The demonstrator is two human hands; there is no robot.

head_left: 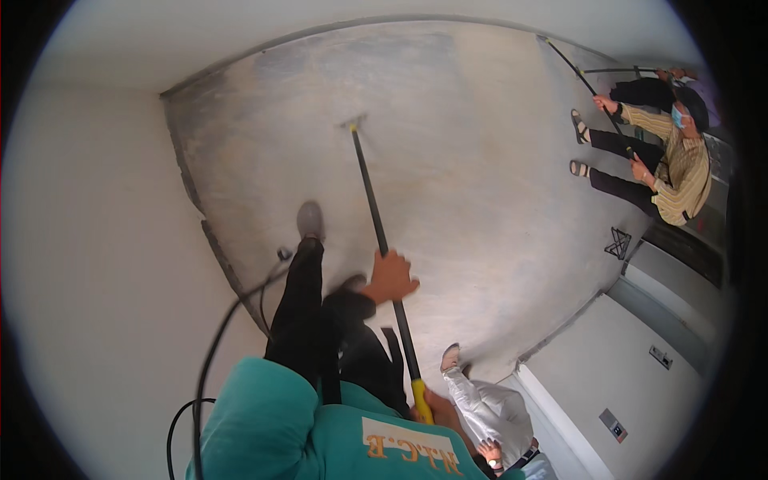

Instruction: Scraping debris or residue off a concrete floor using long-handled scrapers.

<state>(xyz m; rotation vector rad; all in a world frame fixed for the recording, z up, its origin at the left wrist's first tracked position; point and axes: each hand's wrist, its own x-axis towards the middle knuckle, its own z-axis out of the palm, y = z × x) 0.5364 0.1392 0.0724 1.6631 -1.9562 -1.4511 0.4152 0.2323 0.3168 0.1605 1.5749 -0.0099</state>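
Observation:
A long black pole point(373, 210) with a yellow grip point(422, 401) at its lower end runs from my body up across the bare, dusty floor point(444, 180). Its far end carries a wide, flat, blurred head point(353, 123) that rests on the floor ahead of my shoes. Partway along the shaft, my left hand point(391, 277) is wrapped around the pole. Close to my waist, my right hand point(441, 411) holds the pole at the yellow grip, partly hidden by the pole and my teal top.
At the upper right, a masked person point(678, 156) holds another pole, with a second person partly hidden behind. Someone in light trousers point(489, 408) stands at the lower right. A small black folding stand point(618, 243) is near the right wall. A black cable point(216, 348) loops at the left.

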